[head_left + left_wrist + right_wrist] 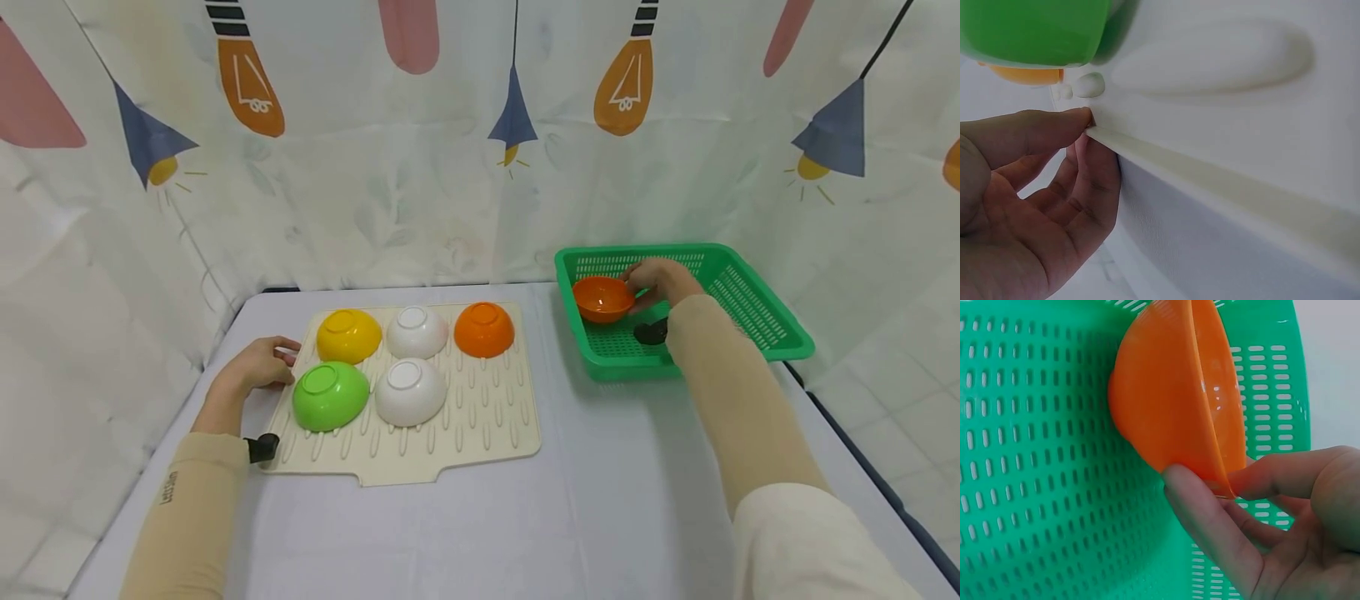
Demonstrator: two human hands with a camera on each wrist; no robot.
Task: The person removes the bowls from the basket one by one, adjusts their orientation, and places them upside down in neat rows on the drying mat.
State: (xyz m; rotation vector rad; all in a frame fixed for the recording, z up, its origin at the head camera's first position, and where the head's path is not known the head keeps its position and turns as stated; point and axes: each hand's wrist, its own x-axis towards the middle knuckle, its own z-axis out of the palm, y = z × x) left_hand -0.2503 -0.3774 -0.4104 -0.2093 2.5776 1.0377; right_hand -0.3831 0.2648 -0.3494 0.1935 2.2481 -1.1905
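My right hand reaches into a green plastic basket and pinches the rim of an orange bowl. The right wrist view shows thumb and fingers on either side of that bowl's rim. My left hand pinches the left edge of a cream drying board; its thumb lies on top in the left wrist view. Upside down on the board are a yellow bowl, a green bowl, a second orange bowl and two white bowls.
A white cloth covers the table. Behind it hangs a curtain printed with lamps and bulbs. The basket stands at the back right, close to the table's right edge, and the ridged board lies left of it.
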